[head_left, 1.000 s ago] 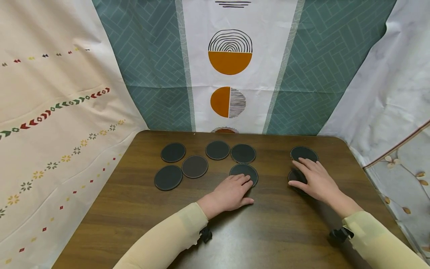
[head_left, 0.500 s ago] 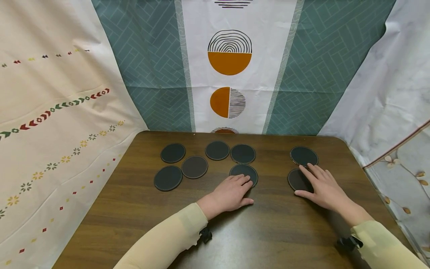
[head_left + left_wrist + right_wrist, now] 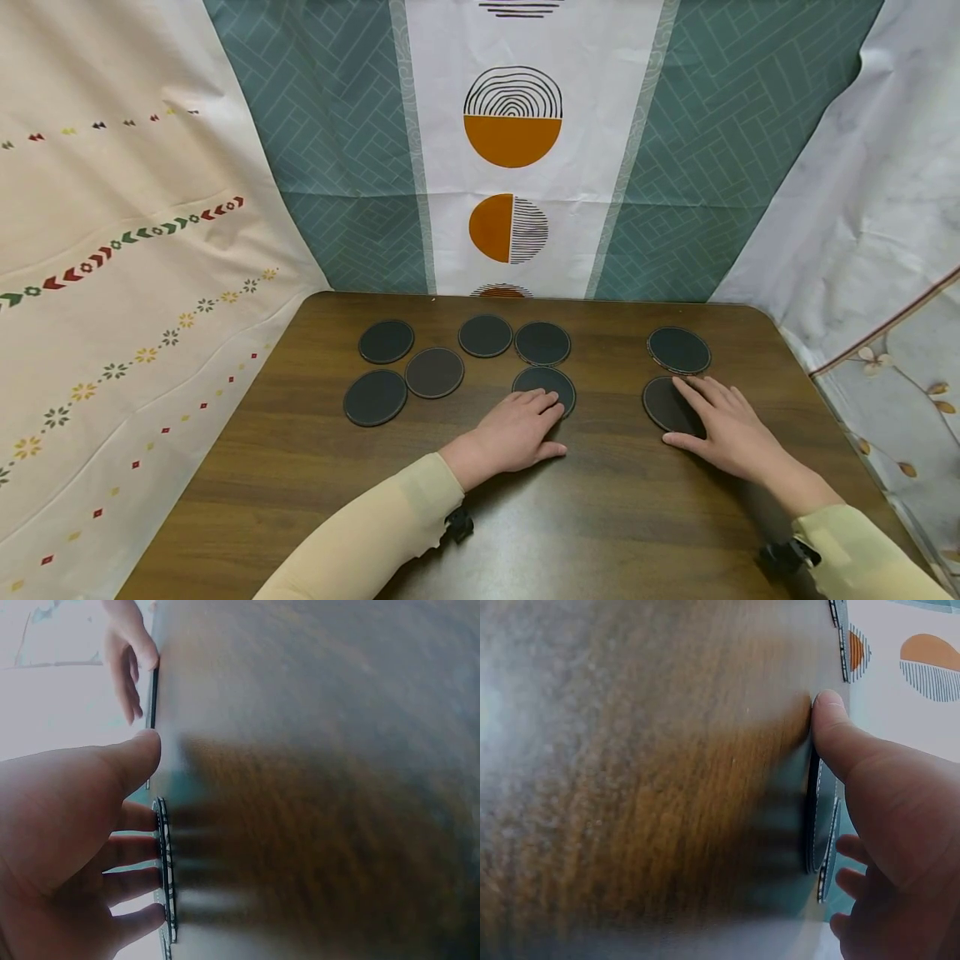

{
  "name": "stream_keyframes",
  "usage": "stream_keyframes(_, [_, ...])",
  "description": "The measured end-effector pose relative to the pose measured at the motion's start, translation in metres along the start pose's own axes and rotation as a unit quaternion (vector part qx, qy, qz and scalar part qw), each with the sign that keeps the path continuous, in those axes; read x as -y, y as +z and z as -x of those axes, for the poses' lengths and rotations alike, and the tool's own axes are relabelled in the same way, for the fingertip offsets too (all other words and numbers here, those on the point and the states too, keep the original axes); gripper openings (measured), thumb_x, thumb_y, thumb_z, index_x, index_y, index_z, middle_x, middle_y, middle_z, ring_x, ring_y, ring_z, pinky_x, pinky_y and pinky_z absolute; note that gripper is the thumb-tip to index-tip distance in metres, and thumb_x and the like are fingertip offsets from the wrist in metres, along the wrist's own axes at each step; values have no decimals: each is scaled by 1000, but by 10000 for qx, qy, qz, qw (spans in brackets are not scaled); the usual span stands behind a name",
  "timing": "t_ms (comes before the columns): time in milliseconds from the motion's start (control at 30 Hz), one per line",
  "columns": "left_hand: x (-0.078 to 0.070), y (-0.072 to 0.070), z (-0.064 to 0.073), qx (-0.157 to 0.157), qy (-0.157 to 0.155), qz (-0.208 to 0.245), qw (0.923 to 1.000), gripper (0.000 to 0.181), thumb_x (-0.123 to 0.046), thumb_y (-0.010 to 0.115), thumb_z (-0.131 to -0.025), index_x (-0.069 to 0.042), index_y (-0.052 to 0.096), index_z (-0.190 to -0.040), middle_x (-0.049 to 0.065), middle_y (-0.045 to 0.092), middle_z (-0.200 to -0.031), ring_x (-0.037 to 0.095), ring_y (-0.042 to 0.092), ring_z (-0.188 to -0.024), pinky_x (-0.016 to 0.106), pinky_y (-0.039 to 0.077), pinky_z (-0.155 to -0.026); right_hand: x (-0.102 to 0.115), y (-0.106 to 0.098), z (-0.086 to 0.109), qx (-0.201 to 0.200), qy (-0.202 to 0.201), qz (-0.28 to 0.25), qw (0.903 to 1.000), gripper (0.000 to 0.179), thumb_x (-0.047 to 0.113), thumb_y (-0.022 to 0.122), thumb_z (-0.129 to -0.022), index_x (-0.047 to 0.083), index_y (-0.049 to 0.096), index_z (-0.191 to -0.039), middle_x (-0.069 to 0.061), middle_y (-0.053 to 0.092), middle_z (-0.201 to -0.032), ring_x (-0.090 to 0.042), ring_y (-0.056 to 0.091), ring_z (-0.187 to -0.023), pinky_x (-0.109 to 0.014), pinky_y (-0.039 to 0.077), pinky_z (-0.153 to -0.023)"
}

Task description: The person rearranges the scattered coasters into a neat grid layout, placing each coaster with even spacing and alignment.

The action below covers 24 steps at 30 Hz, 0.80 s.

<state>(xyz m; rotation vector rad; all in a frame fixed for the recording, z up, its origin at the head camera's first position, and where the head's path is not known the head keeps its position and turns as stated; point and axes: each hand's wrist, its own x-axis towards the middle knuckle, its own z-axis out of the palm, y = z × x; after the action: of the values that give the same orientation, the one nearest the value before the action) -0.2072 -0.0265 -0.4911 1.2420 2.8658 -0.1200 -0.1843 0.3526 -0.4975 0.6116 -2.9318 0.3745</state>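
Left hand (image 3: 510, 432): fingers nearly straight, tips resting on the middle near disc (image 3: 544, 379), thumb held off to the side; we see it grip nothing.
Right hand (image 3: 722, 425): spread fairly wide, palm down over the right near disc (image 3: 660, 403), index finger toward the far edge and thumb at the rim; we cannot tell which other fingers touch it.
Right pair: we find the right far disc (image 3: 678, 350) just beyond the one under the hand.
Middle trio: two more, the middle left disc (image 3: 486, 336) and the middle far disc (image 3: 542, 343), lie close to the one under the left fingertips.
Left trio: the far left disc (image 3: 386, 342), the near left disc (image 3: 376, 397) and the inner disc (image 3: 435, 372) sit close together, well apart from both hands.
Laid out: we count eight dark discs flat on the table (image 3: 592, 517), in groups of three, three and two.
Left open: we judge the left trio settled, while the hands' places suggest the other groups are unfinished; no stray disc shows outside them.
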Motion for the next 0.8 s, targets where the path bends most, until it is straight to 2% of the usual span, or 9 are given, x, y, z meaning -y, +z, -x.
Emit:
stream_keyframes(233, [0, 1, 0, -28, 19, -11, 10000, 72, -63, 54, -112, -15, 53, -166, 4, 47, -171, 24, 43, -159, 40, 36, -128, 1, -1, 2, 133, 156, -92, 9997, 96, 52, 85, -96, -3, 47, -164, -32, 47, -158, -60, 37, -149, -81, 26, -117])
stream_keyframes(533, [0, 1, 1, -26, 16, -21, 10000, 72, -63, 54, -112, -15, 53, -166, 4, 47, -171, 24, 43, -159, 40, 35, -128, 2, -1, 3, -36, 86, -75, 9999, 93, 47, 87, -95, -5, 49, -162, -32, 51, -154, -59, 40, -146, -81, 28, -115])
stream_keyframes(800, [0, 2, 0, -23, 10, -28, 10000, 72, -63, 53, -112, -15, 52, -166, 4, 47, -171, 24, 43, -159, 40, 35, -128, 0, -2, 3, 43, 235, -121, 9996, 95, 49, 86, -96, -5, 47, -163, -34, 49, -156, -62, 39, -147, -81, 27, -116])
